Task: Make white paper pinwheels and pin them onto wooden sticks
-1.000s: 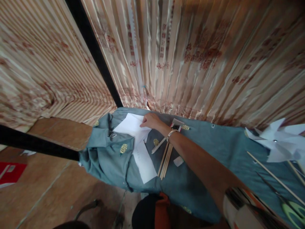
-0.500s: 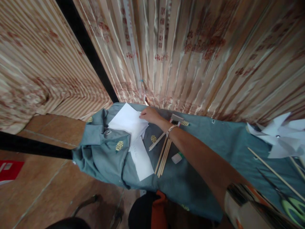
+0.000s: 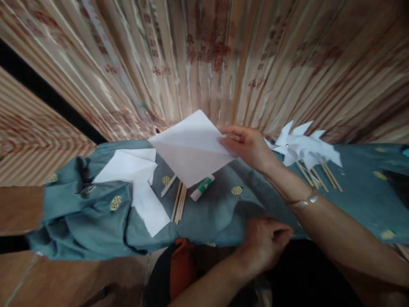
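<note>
A sheet of white paper [image 3: 194, 149] hangs tilted above the table, pinched at its right corner by my right hand [image 3: 247, 145], which wears a bracelet [image 3: 305, 201] at the wrist. Near the table's front edge is my left hand [image 3: 265, 241], its fingers curled closed, with nothing visible in them. Below the sheet lie a green and white glue stick [image 3: 202, 188] and several thin wooden sticks [image 3: 179, 204], their upper ends hidden by the paper. More white paper sheets [image 3: 123, 166] lie overlapping on the left.
White paper pinwheels [image 3: 303, 145] on wooden sticks rest at the right. A grey-green cloth with pineapple prints [image 3: 220, 217] covers the table and bunches up at the left. Patterned curtains [image 3: 198, 55] hang behind, and a black pole [image 3: 54, 98] slants at the left.
My right hand has lifted a paper sheet off the pile and carried it right. My left hand has come into view. The view has swung right, bringing the pinwheels further in.
</note>
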